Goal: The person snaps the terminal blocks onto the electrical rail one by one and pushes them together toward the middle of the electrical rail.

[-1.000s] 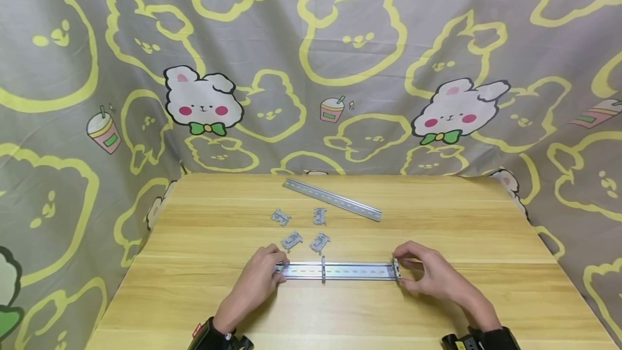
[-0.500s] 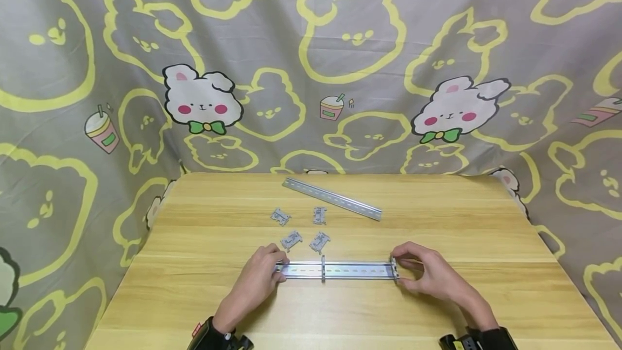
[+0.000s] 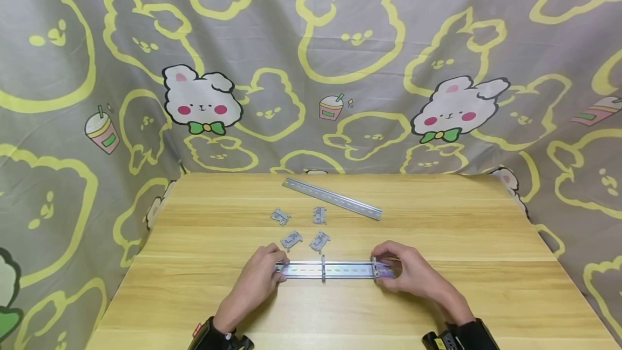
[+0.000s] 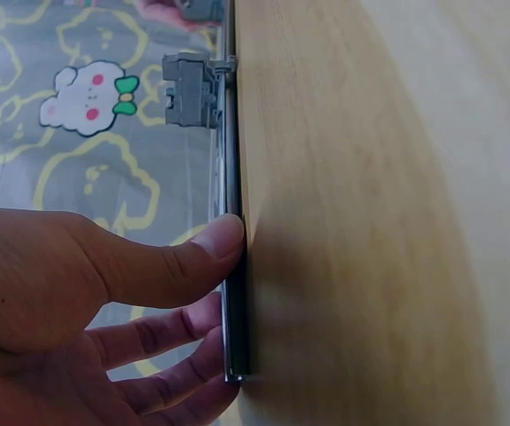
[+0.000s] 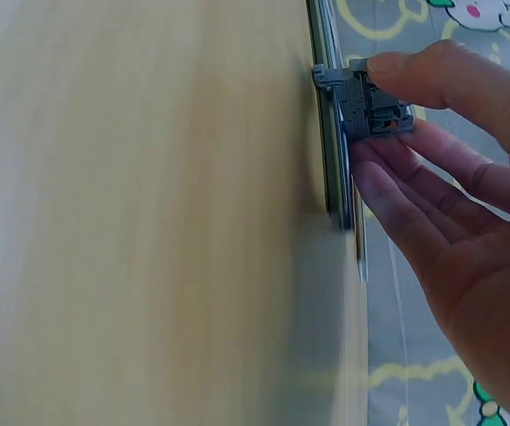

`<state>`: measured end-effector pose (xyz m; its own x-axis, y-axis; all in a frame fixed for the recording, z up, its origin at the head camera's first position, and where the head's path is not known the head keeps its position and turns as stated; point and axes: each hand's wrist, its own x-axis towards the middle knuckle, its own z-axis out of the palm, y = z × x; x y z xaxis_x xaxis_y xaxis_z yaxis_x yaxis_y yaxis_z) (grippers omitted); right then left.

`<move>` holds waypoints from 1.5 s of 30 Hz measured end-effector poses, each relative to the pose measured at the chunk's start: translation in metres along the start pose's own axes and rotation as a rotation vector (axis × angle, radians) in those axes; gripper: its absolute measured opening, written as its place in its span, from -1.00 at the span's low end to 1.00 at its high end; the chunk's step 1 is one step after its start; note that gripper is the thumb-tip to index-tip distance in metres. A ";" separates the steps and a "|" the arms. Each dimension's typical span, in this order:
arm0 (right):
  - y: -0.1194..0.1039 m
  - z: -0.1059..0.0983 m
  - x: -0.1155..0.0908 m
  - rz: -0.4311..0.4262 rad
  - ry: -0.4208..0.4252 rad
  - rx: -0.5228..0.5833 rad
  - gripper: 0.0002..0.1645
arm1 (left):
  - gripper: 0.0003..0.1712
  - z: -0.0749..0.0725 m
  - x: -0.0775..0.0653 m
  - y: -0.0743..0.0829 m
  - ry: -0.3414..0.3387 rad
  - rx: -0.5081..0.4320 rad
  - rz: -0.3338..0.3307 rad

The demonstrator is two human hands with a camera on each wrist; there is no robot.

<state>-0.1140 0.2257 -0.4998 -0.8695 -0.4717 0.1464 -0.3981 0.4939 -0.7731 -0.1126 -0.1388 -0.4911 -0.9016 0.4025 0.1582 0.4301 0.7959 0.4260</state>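
A slotted metal DIN rail [image 3: 347, 270] lies crosswise near the front of the table. My left hand [image 3: 259, 274] grips its left end, with the thumb along the near edge and the fingers behind, as the left wrist view shows. One grey terminal block [image 4: 191, 90] stands upright on the rail near its middle. My right hand [image 3: 408, 271] pinches a second grey terminal block [image 5: 374, 102] between thumb and fingers. That block sits across the rail a little in from the right end, its foot over the rail's edge in the right wrist view.
Several loose grey terminal blocks [image 3: 319, 242] lie flat behind the rail, left of centre. Farther back a second DIN rail [image 3: 332, 199] lies at a slant on the wooden table [image 3: 437, 204]. A patterned curtain [image 3: 272, 42] hangs behind and at both sides.
My right hand has moved left with the terminal block, from the rail's right end to a spot further in along it. My left hand and the middle block have stayed in place.
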 end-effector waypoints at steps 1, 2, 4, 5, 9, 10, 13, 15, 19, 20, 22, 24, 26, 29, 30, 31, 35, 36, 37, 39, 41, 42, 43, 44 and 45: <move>-0.001 0.002 0.002 -0.006 0.002 -0.015 -0.39 | -0.67 0.000 0.000 0.000 0.000 0.001 0.000; -0.003 0.004 0.004 -0.013 0.004 -0.027 -0.38 | -0.67 0.000 0.000 0.000 0.000 0.000 0.001; -0.006 0.009 0.008 -0.023 0.004 -0.041 -0.39 | -0.67 0.000 0.000 0.000 -0.003 -0.001 0.001; -0.008 0.011 0.010 -0.026 0.002 -0.045 -0.39 | -0.67 0.000 0.000 0.000 -0.004 -0.002 0.001; -0.016 0.018 0.018 -0.026 -0.017 -0.048 -0.40 | -0.67 -0.001 0.000 0.000 -0.001 0.002 0.004; -0.018 0.019 0.020 -0.025 -0.022 -0.043 -0.40 | -0.67 -0.001 0.000 0.000 0.001 0.003 0.005; -0.023 0.025 0.026 -0.026 -0.038 -0.027 -0.40 | -0.67 -0.001 0.000 0.000 0.004 0.004 0.006; -0.025 0.029 0.029 -0.030 -0.044 -0.022 -0.40 | -0.67 -0.002 0.000 0.001 0.002 0.001 0.006; -0.030 0.036 0.036 -0.036 -0.051 -0.023 -0.40 | -0.67 -0.002 0.000 0.000 0.000 0.000 0.000; -0.032 0.038 0.038 -0.037 -0.053 -0.024 -0.40 | -0.67 -0.002 0.001 0.000 -0.001 0.001 -0.001; -0.034 0.042 0.041 -0.043 -0.053 -0.028 -0.40 | -0.67 -0.002 0.001 0.000 0.000 0.005 -0.002; -0.036 0.045 0.044 -0.046 -0.054 -0.033 -0.40 | -0.67 -0.002 0.001 0.000 0.000 0.009 0.001; -0.038 0.048 0.046 -0.046 -0.056 -0.043 -0.39 | -0.67 -0.002 0.001 0.000 0.001 0.011 0.003; -0.041 0.052 0.049 -0.031 -0.062 -0.056 -0.39 | -0.67 -0.001 0.001 0.000 0.000 0.010 0.007; -0.043 0.053 0.050 -0.025 -0.064 -0.060 -0.39 | -0.67 -0.001 0.001 0.000 -0.001 0.010 0.006; -0.044 0.054 0.051 -0.021 -0.065 -0.063 -0.39 | -0.67 -0.001 0.001 0.000 -0.002 0.009 0.005; -0.047 0.058 0.053 -0.018 -0.068 -0.055 -0.42 | -0.68 -0.001 0.001 0.000 -0.008 -0.001 0.001; -0.047 0.059 0.053 -0.017 -0.069 -0.053 -0.42 | -0.69 -0.001 0.001 0.000 -0.010 -0.003 0.000; -0.048 0.059 0.054 -0.015 -0.072 -0.049 -0.42 | -0.69 -0.001 0.001 0.000 -0.010 -0.005 0.000; -0.049 0.060 0.054 -0.014 -0.075 -0.047 -0.41 | -0.69 -0.001 0.001 0.000 -0.013 -0.007 0.001; -0.049 0.061 0.055 -0.009 -0.079 -0.048 -0.40 | -0.69 -0.002 0.001 0.000 -0.012 -0.007 0.002; -0.049 0.061 0.056 -0.008 -0.081 -0.050 -0.39 | -0.69 -0.002 0.001 0.000 -0.012 -0.006 0.002; -0.050 0.061 0.056 -0.009 -0.081 -0.051 -0.39 | -0.69 -0.002 0.001 0.000 -0.011 -0.005 0.002; -0.050 0.061 0.057 -0.010 -0.081 -0.052 -0.39 | -0.69 -0.002 0.001 0.000 -0.010 -0.007 0.002; -0.050 0.061 0.057 -0.009 -0.082 -0.053 -0.40 | -0.69 -0.002 0.000 0.000 -0.009 -0.009 0.002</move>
<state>-0.1258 0.1295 -0.4906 -0.8401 -0.5331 0.1005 -0.4222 0.5262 -0.7382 -0.1131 -0.1393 -0.4892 -0.9005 0.4077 0.1513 0.4311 0.7914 0.4334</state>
